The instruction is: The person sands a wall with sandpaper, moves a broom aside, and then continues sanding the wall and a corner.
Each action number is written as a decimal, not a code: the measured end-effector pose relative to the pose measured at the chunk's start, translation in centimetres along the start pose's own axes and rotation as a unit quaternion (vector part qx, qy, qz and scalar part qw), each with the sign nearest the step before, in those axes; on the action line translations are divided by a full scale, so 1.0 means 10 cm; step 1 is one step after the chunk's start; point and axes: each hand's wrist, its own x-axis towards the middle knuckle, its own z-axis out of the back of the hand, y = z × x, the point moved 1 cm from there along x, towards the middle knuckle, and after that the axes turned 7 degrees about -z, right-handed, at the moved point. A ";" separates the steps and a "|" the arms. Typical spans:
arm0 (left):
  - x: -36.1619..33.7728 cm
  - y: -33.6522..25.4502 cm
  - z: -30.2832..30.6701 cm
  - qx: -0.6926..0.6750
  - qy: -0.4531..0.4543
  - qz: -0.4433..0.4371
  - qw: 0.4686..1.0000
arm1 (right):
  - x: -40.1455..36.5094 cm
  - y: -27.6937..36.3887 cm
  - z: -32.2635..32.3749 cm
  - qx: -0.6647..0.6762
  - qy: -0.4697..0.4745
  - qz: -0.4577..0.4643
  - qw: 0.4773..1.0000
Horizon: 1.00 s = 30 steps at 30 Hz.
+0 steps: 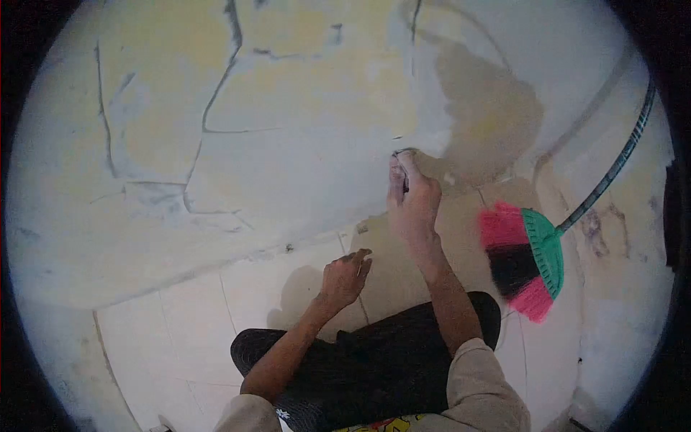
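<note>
My right hand is raised against the cracked wall, its fingers pinched together and their tips whitish with dust. A small dark edge shows at the fingertips, too little of it to name the thing. A short dark mark lies on the wall just above these fingers. Lower and to the left, my left hand hovers over the tiled floor with fingers loosely apart and nothing in them.
A broom with pink and black bristles and a green head leans at the right, its striped handle rising along the side wall. Pale floor tiles meet the wall's base. My crossed legs in dark cloth are below.
</note>
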 end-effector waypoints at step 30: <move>-0.04 0.03 -0.06 0.015 0.029 0.011 0.999 | 0.01 0.09 -0.06 0.206 -0.009 -0.051 0.977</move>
